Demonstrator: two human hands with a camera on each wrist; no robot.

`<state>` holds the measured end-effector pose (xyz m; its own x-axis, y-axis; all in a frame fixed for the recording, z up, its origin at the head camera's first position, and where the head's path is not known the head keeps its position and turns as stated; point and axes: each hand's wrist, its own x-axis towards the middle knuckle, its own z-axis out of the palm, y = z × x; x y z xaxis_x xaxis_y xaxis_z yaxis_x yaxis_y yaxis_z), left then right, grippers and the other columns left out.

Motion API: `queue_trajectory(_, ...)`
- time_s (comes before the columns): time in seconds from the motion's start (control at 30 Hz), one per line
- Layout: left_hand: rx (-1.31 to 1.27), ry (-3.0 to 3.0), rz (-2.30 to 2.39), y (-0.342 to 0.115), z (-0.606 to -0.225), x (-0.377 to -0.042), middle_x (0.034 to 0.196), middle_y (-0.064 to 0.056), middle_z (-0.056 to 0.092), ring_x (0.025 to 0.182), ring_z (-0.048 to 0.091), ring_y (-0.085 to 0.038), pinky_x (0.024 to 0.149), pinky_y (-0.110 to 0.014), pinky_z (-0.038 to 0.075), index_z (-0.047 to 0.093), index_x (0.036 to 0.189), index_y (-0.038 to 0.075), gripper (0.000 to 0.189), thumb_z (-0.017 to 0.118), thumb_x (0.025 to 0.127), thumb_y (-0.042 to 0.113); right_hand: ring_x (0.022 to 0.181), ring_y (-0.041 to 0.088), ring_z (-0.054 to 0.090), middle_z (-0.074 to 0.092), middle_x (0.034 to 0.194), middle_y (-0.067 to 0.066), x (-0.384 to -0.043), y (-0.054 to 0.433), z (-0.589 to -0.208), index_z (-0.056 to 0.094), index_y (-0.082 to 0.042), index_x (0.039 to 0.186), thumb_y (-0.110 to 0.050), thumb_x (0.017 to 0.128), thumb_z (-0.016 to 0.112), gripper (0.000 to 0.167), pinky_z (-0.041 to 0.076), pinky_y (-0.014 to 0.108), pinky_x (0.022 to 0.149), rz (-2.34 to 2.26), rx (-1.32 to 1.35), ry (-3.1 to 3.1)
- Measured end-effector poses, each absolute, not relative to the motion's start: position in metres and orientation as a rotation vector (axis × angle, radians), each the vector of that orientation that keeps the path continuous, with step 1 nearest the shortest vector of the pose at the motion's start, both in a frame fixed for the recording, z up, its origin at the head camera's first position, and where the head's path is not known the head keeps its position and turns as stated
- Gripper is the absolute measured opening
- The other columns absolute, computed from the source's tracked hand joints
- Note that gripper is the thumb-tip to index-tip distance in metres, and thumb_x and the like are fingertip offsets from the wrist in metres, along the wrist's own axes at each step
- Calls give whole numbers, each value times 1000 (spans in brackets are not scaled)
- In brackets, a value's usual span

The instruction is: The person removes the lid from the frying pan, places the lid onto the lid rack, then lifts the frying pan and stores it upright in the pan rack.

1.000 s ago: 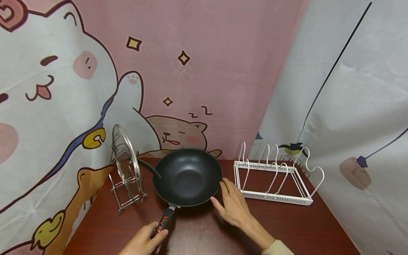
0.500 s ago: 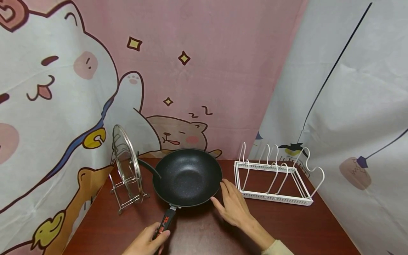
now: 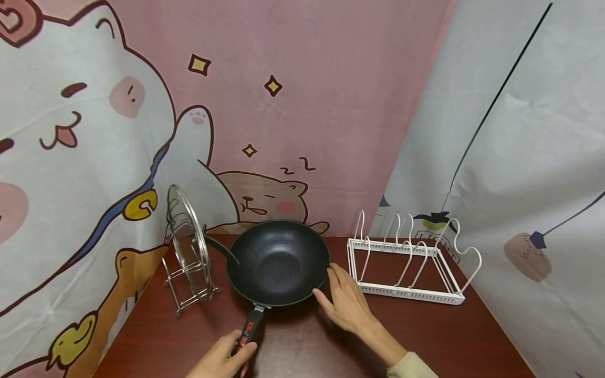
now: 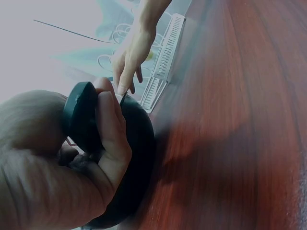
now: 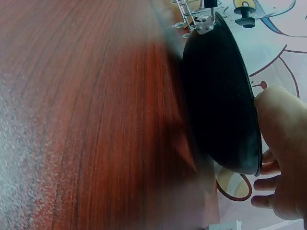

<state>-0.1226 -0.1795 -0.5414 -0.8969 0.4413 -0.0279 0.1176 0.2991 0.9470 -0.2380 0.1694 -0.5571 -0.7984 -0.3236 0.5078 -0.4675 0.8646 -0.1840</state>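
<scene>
A black wok (image 3: 279, 262) with a speckled inside sits on the table, its handle pointing toward me. My left hand (image 3: 222, 354) grips the black handle (image 3: 249, 328), which bears red lettering; the left wrist view shows thumb and fingers wrapped around the handle's end. At the wok's right side is my right hand (image 3: 347, 304), fingers extended, fingertips at the rim. From the right wrist view, the thumb of that hand (image 5: 285, 139) meets the rim (image 5: 256, 120), and the other fingers lie beside the edge.
On the left, a glass lid (image 3: 200, 247) with a metal rim leans upright in a wire stand (image 3: 189, 300). A dark curved strip (image 3: 219, 247) reaches from it over the wok's edge. To the right stands a white rack (image 3: 411, 294) with wire loops. A printed curtain (image 3: 331, 105) hangs behind.
The wok's handle and my left hand have shifted slightly to the right, while the bowl stays nearly in place. My right hand has hardly moved.
</scene>
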Motion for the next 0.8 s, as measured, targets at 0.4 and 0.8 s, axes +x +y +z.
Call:
queue_trajectory(0.4, 554, 2240, 1685, -173, -547, -124, 66, 0, 67, 57, 56, 3, 55, -20, 44, 61, 100, 0, 23, 62, 115, 17, 145, 46, 64, 64, 155, 30, -243, 170, -556, 63, 12, 147, -43, 105, 76, 70, 54, 59, 120, 419, 577, -2577)
queue_trajectory(0.8, 432, 2151, 1742, -163, -547, -120, 70, 7, 67, 57, 56, 1, 56, -16, 43, 61, 106, -1, 25, 66, 114, 21, 141, 47, 67, 65, 152, 30, -249, 172, -558, 64, 11, 147, -42, 104, 76, 68, 56, 60, 118, 437, 567, -2567)
